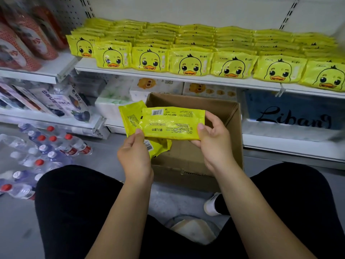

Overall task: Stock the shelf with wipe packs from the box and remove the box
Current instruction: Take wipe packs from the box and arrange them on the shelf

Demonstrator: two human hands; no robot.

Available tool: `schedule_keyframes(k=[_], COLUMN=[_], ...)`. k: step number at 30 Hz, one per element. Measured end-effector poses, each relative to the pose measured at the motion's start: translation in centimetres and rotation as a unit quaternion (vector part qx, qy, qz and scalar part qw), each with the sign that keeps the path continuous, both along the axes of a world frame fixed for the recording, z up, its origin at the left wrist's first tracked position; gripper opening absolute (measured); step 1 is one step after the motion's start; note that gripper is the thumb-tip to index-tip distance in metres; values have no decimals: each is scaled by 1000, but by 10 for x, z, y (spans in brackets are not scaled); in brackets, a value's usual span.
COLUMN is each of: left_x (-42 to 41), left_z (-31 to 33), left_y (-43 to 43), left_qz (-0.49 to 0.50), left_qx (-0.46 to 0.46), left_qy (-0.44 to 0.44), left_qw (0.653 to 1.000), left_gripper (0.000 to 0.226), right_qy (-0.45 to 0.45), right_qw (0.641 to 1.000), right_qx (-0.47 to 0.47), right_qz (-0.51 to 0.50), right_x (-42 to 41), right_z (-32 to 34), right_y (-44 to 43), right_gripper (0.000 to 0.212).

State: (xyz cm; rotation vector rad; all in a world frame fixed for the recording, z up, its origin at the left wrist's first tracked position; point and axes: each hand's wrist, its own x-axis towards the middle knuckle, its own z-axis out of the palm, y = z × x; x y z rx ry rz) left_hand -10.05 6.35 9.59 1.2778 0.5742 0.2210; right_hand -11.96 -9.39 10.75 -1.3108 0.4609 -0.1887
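My left hand (134,156) and my right hand (214,141) both hold yellow wipe packs above an open brown cardboard box (231,116) on the floor. The front pack (173,122) shows its printed back and is pinched at each end by a thumb. Behind it my left hand grips further packs (130,116), one hanging lower (158,146). The white shelf (186,76) above carries rows of yellow duck-face wipe packs (190,63) standing along its whole width. The box floor that shows looks bare.
Shrink-wrapped water bottles (46,146) with red caps lie on the floor at the left. Tissue packs (156,86) sit on the lower shelf behind the box, a blue "Libang" pack (293,113) at right. My knees in black trousers (74,202) flank the box.
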Motion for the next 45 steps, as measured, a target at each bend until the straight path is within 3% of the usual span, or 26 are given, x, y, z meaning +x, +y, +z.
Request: schedule_keyframes(k=[6,9,13,16,19,23,28,30,32,35,38,41,44,45], left_x=[16,30,56,74,87,109,152,177,202,233,258,275,286,289], left_z=[8,12,18,23,29,21,7,3,-2,-11,-17,-21,-18,-17], left_y=[24,43,72,93,111,134,157,168,178,192,206,217,219,219], left_qz=[2,-5,-15,-33,-46,-77,-124,-162,-192,-205,-185,-172,-172,-177], left_qx=[14,23,2,34,83,125,206,149,21,-138,-138,-97,-83,-82], left_qy=[-2,-14,-4,-4,2,-3,1,0,-15,-53,-50,-53,-66,-65], left_qw=[1000,1000,1000,999,995,989,971,976,981,967,972,979,979,979], left_gripper=[27,30,24,30,45,51,56,47,39,45,38,54,60,61], right_qy=[-39,-37,-33,-90,-119,-103,-41,-20,-7,13,39,35,50,46], right_qw=[996,990,944,929,915,953,974,973,967,953,901,849,863,878], right_qx=[-59,-76,-235,-294,-346,-228,-149,-143,-158,-193,-319,-403,-335,-307], right_qz=[46,114,229,206,170,171,168,179,197,232,291,340,374,364], right_x=[17,29,47,69,93,126,172,190,209,240,271,298,321,328], right_z=[3,6,6,9,16,33,47,48,46,42,42,48,48,44], right_y=[16,25,43,61,73,95,120,129,138,147,151,162,180,185], right_gripper=[49,37,59,59,45,14,21,29,31,30,41,57,19,19])
